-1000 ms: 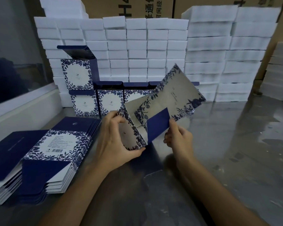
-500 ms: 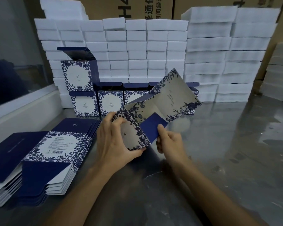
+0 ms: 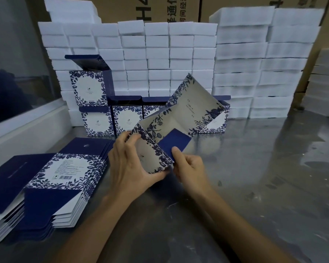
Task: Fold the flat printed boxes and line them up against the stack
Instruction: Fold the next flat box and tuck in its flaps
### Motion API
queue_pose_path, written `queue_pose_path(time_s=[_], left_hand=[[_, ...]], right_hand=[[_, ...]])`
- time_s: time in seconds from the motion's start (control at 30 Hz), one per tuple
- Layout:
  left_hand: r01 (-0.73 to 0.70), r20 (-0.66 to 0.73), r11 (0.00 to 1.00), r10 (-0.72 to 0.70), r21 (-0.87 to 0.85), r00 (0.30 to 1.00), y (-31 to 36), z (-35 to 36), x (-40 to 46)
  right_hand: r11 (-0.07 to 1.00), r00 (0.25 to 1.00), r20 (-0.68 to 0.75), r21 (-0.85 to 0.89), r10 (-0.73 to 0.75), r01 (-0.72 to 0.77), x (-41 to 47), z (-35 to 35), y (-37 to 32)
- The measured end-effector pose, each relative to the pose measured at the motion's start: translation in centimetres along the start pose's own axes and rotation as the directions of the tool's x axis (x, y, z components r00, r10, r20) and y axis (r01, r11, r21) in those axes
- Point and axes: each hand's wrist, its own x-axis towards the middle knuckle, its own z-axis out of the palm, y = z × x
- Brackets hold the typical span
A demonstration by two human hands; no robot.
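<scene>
five folded boxes (image 3: 127, 119) already stand against the white foam stack (image 3: 160, 59), one on top of another. in front of the stack, the left hand (image 3: 130, 166) grips a half-opened box (image 3: 176, 122) and the right hand (image 3: 190, 168) pinches its blue flap (image 3: 176, 141); the bottom is not yet closed, i think. left of the hands a thick pile of flat boxes (image 3: 51, 179) waits. the worktop (image 3: 264, 177) is shiny grey metal; brown cartons (image 3: 179, 10) rise behind the stack.
</scene>
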Motion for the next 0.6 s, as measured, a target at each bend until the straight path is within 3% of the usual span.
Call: queue_pose_path(time_s=[0.27,0.33,0.47,0.6], left_hand=[[-0.019,-0.041,0.998,0.022,0.067,0.999,0.4,0.4,0.0],[0.013,-0.056,0.999,-0.011,0.04,0.998,0.5,0.5,-0.1],[0.066,-0.087,0.996,-0.071,-0.052,0.994,0.9,0.4,-0.3],[0.059,-0.055,0.985,-0.069,-0.165,0.996,1.4,0.3,-0.4]], right_hand=[[0.997,0.998,-0.048,0.068,0.049,-0.046,0.3,0.1,-0.1],[0.99,0.995,-0.062,0.119,0.079,-0.072,0.1,0.3,0.0],[0.917,0.95,-0.021,0.269,0.31,-0.293,0.2,0.8,0.2],[0.84,0.936,-0.02,0.448,0.352,-0.306,0.5,0.7,0.0]])
